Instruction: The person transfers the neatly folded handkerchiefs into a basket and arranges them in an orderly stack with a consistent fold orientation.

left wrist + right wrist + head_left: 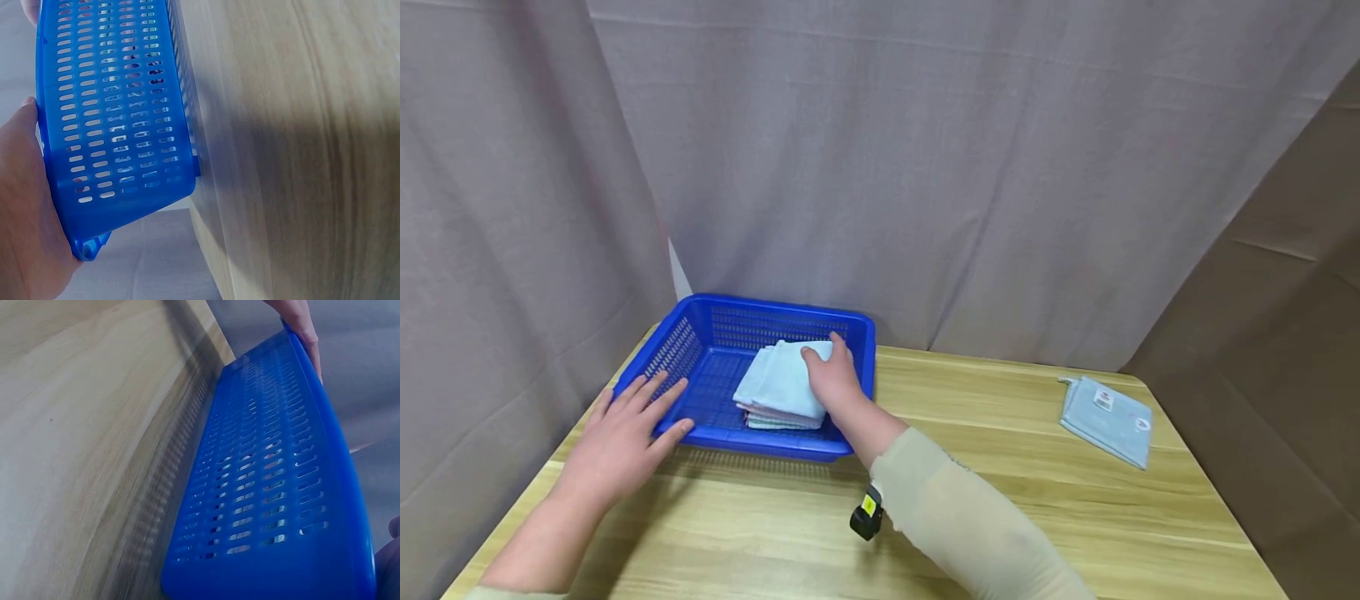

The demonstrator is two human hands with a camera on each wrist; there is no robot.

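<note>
A blue plastic basket (752, 435) with slotted walls stands at the left of the wooden table. Inside it, on the right, lies a stack of folded cloths, a light blue towel (782, 375) on top. My right hand (838, 379) reaches over the basket's front right and holds the top towel by its right edge, thumb on top; its other fingers are mostly hidden. My left hand (628, 433) rests with spread, straight fingers on the basket's front left corner. In the left wrist view the left palm (28, 206) lies along the rim.
Another folded light blue towel (1107, 421), with a white label and a hanging loop, lies at the table's right. Grey curtain (887, 167) stands behind and at the left, and a brown panel (1262, 333) borders the right. A black wrist camera (867, 515) hangs under the right sleeve.
</note>
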